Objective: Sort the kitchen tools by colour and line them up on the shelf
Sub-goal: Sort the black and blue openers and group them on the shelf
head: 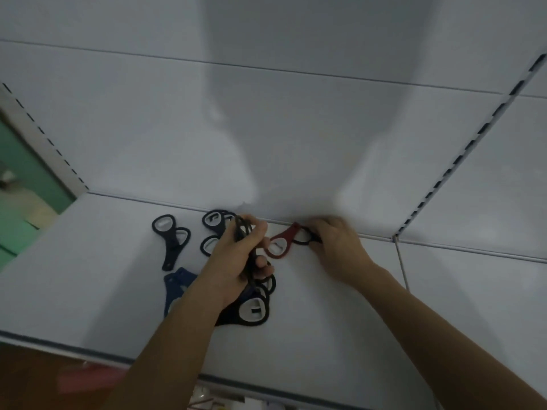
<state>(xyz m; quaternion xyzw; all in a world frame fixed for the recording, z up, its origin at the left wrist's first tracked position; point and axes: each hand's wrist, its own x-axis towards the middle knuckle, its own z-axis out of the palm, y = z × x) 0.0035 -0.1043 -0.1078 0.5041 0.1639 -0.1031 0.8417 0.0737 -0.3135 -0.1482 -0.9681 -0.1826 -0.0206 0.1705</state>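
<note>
On the white shelf (310, 335) lie several loop-headed bottle openers. My left hand (236, 261) grips a bunch of black openers (253, 313) whose heads hang below my fist. A red opener (281, 241) lies just right of that hand, near the back wall. My right hand (334, 247) pinches a black opener (305, 236) that overlaps the red one's narrow end. Two black openers (171, 236) lie at the left, more dark ones (213, 221) behind my left hand, and a blue opener (177, 287) sits partly under my left wrist.
The shelf's back wall (266, 128) is plain white panel, with slotted uprights (473, 143) at the right and at the left. The shelf's front edge (88, 350) runs below my forearms. A green surface (23, 179) shows past the left end.
</note>
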